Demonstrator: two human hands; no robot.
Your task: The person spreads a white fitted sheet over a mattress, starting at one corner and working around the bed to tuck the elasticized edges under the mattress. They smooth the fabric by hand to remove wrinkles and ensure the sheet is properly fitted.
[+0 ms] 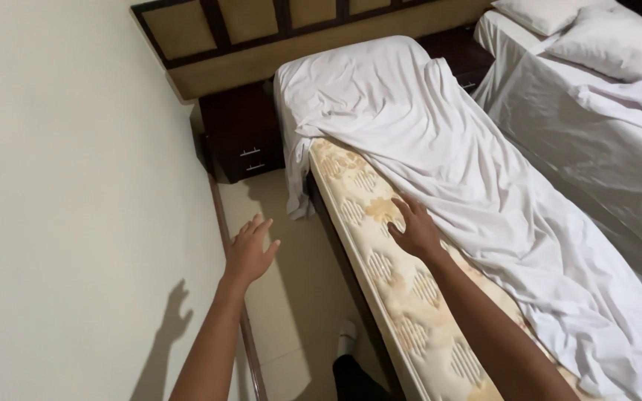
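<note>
Sheet: a white bed sheet (440,141) lies rumpled over the near bed, covering its head end and far side; its loose edge runs diagonally down the mattress, from near the head toward the foot.
Mattress: the cream patterned mattress (403,297) is bare along the near side, its long axis running from the headboard (261,37) toward the camera.
Sheet from fingers: the edge lies just ahead of and to the right of the right hand's fingertips.
Right hand: the right hand (414,230) rests flat on the bare mattress, fingers spread and extended, touching or nearly touching the sheet edge; it grips nothing.
Left hand: the left hand (250,252) hovers over the floor gap beside the wall (68,186), fingers loosely open, empty, well apart from the sheet.
Nearer hand: the right.
Surroundings: dark nightstand (243,137) at the head; a second bed (596,119) with white linen beyond.
</note>
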